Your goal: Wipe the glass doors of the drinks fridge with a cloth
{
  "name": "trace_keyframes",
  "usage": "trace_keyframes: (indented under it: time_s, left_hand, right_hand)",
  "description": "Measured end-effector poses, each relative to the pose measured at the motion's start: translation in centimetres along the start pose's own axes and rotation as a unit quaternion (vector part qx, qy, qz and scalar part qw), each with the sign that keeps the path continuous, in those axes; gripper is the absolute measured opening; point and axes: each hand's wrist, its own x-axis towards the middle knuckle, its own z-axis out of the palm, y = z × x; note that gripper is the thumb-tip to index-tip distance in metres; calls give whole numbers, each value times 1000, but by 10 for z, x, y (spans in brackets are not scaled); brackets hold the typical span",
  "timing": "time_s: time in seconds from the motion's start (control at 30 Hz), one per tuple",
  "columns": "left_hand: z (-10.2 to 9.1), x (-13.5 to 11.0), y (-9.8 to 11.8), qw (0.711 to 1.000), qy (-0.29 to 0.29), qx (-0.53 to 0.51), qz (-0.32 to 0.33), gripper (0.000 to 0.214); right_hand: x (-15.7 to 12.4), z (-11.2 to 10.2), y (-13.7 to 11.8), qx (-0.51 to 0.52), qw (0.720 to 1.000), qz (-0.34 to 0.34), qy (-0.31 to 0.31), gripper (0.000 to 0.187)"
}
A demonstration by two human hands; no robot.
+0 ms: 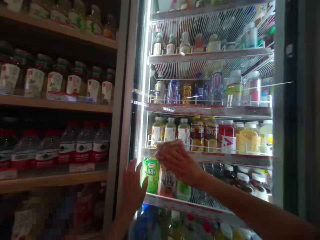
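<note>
My right hand reaches in from the right, pressing a pale pinkish cloth flat at the level of the tea bottles; motion blurs its edges. It appears to lie against the glass door of a lit drinks cooler. My left hand is raised with its fingers spread near the door's left edge, holding nothing. Whether its palm touches the glass I cannot tell. Behind the hands stand a green drink carton, a pinkish bottle partly hidden by my right hand, and a tea bottle.
Several shelves of bottles and cans fill the cooler, including a blue can. A metal frame post separates it from wooden shelves on the left, which hold jars and red-capped water bottles. Light reflections streak the glass.
</note>
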Motion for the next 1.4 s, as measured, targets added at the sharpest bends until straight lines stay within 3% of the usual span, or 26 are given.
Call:
trace_keyframes:
  time_s: [0.07, 0.17, 0.2, 0.37, 0.43, 0.57, 0.73, 0.8, 0.93, 1.13, 1.3, 1.4]
  left_hand:
    - [-4, -9, -14, 1000, -10, 20, -14, 57]
    - [-9, -21, -28, 999, -25, 35, -30, 53]
    - [-11, -25, -31, 998, -30, 39, -32, 53]
    - [-23, -52, -49, 996, -52, 71, -18, 56]
    - [-27, -63, -56, 995, -58, 82, -22, 55]
    - [-32, -76, -61, 993, -66, 86, -37, 56]
    - [-36, -79, -55, 995, -73, 66, -28, 55]
    - [-36, -78, -51, 995, -73, 61, -24, 56]
    - [-30, -69, -32, 995, -83, 47, -11, 55]
    - [-23, -56, 8, 993, -90, 19, 70, 51]
    - [-21, -50, 35, 995, -80, -10, 65, 51]
    - [-20, -50, 51, 993, -80, -25, 87, 51]
  right_hand:
    - [13, 4, -6, 8, 1000, -4, -1, 54]
    - [33, 13, -13, 5, 991, 128, 36, 53]
    - [36, 18, -22, 13, 989, 140, 36, 53]
    - [16, 42, -92, 92, 995, -42, -15, 57]
    - [15, 46, -107, 109, 993, -47, -23, 58]
    - [16, 53, -127, 105, 992, 71, -20, 62]
    - [-35, 66, -173, 156, 982, -91, -46, 58]
    - [-45, 62, -168, 151, 985, -72, -47, 56]
    - [-51, 43, -135, 91, 992, 74, -41, 60]
    - [-105, 20, -123, 83, 993, -43, -71, 60]
    - [-127, 1, -88, 9, 984, 171, -38, 53]
    - [-154, -4, -104, 37, 991, 110, -67, 55]
